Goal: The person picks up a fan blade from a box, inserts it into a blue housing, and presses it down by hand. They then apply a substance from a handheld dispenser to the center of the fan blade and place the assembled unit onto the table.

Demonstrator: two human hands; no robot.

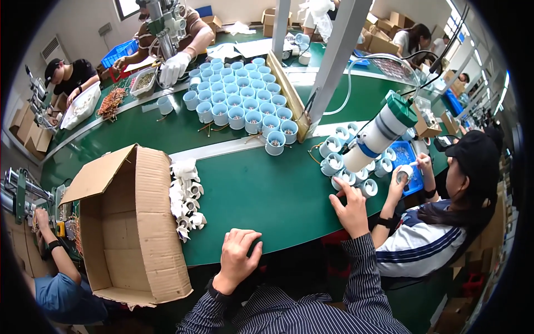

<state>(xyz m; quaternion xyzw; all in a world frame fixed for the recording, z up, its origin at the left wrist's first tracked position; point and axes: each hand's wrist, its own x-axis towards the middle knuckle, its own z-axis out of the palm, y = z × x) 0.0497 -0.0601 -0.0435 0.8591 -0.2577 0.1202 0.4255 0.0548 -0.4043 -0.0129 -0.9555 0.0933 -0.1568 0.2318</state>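
Note:
My left hand hovers at the near edge of the green table, its fingers loosely bent, thumb apart, nothing in it. My right hand reaches forward, fingers apart, and its fingertips meet or nearly meet the rim of a light blue cup; contact is hard to tell. This cup belongs to a cluster at the right, several of them with white pieces inside. Farther off, many light blue cups stand in rows, with small parts and wires visible in the nearer ones. White plastic parts lie piled left of my hands.
An open cardboard box tilts at the left. A white and green cylindrical tool hangs above the right cups. Beside it a co-worker holds a cup near a blue tray. A metal post and wooden board stand beyond.

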